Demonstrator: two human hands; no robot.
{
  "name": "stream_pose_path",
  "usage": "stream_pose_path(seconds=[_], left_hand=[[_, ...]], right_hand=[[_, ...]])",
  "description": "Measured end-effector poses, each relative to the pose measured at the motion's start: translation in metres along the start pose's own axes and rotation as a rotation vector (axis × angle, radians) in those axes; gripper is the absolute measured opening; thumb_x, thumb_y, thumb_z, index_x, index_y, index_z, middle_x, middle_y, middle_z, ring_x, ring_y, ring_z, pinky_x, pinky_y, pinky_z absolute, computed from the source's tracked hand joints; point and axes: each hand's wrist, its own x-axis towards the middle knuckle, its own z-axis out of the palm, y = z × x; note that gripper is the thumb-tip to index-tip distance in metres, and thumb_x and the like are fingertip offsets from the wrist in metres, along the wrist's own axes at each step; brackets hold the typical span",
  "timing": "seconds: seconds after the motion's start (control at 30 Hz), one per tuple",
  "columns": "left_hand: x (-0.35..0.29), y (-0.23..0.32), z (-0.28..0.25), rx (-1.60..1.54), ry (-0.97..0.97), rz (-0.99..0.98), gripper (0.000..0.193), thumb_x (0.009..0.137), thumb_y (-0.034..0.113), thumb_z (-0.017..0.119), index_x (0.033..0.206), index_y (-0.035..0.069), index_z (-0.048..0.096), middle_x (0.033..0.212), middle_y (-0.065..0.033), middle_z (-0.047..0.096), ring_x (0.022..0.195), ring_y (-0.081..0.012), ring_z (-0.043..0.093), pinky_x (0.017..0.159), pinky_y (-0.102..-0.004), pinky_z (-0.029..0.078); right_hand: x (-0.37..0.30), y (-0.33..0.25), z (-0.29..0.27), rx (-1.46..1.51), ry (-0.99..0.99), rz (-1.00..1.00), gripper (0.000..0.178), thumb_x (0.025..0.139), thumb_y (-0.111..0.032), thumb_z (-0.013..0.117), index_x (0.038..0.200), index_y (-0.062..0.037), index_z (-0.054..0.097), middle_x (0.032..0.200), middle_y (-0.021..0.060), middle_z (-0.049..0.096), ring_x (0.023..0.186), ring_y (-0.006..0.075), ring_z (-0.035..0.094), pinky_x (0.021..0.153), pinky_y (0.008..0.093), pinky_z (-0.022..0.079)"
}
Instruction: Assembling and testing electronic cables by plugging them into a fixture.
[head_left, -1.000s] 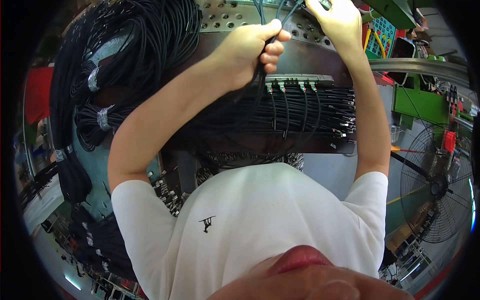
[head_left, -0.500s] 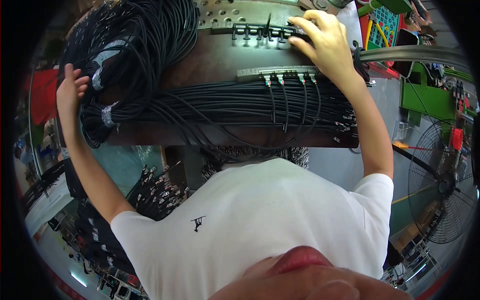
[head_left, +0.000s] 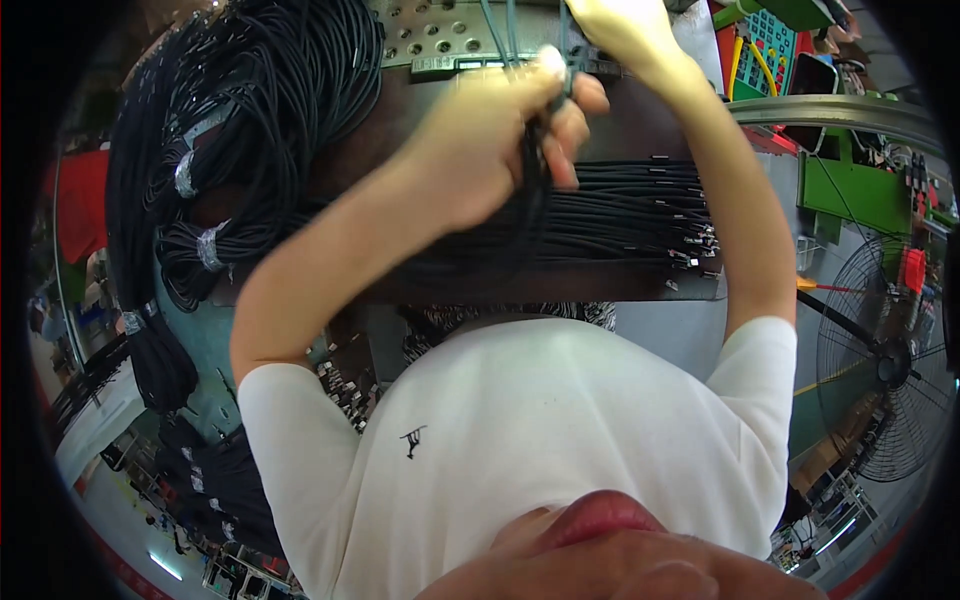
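Note:
My left hand (head_left: 500,130) is closed around several black cables (head_left: 535,190), slightly smeared by motion. They hang in a loop below its fingers, over the middle of the bench. Thin cable lengths (head_left: 511,28) run up from beside this hand, across a slotted metal bar (head_left: 435,68). At the top edge my right hand (head_left: 630,35) is beyond the bar's right part; its fingers are blurred and partly cut off, so their grip is unclear. Under my left forearm lies a row of black cables (head_left: 630,205), metal-tipped at the right end.
A big coil of black cables (head_left: 290,80) covers the bench's left side, with taped bundles (head_left: 208,248) beside it. Behind the bar is a perforated metal plate (head_left: 430,35). A curved metal rail (head_left: 840,115) and a floor fan (head_left: 885,360) stand on the right.
My left hand has come from the far left to the middle and closed on cables. My right hand has moved farther away. The connector-holding bar no longer shows in its former place above the cable row.

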Motion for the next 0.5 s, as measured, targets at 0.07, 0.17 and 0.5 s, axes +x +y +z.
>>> stream_pose_path(seconds=[0.07,0.17,0.5], left_hand=[[0.030,0.047,-0.056,-0.134,-0.083,-0.112,0.039,0.103,0.028,0.044,0.125,-0.003,0.055,0.107,-0.0139,0.067,0.093,-0.0201,0.066,0.079,-0.0297,0.050],[0.079,0.069,-0.041,0.519,0.440,0.100,0.018,0.102,0.018,0.047,0.095,0.003,0.056,0.080,-0.0055,0.059,0.063,-0.0152,0.055,0.052,-0.0268,0.048],[0.083,0.080,-0.046,0.226,0.572,-0.120,0.018,0.103,0.019,0.047,0.101,0.003,0.056,0.077,-0.0036,0.054,0.058,-0.0138,0.049,0.054,-0.0281,0.045]], right_hand=[[0.005,0.025,0.016,-0.009,-0.006,0.008,0.019,0.088,-0.014,0.065,0.103,-0.0029,0.068,0.097,0.0173,0.067,0.091,0.0331,0.062,0.079,0.0385,0.049],[0.015,0.039,0.016,-0.076,0.011,-0.015,0.020,0.088,-0.013,0.063,0.104,-0.0027,0.068,0.099,0.0180,0.066,0.092,0.0337,0.062,0.080,0.0389,0.049],[0.008,0.067,0.021,-0.289,0.007,-0.069,0.024,0.089,-0.011,0.058,0.110,-0.0019,0.066,0.105,0.0204,0.065,0.097,0.0357,0.062,0.084,0.0404,0.049]])
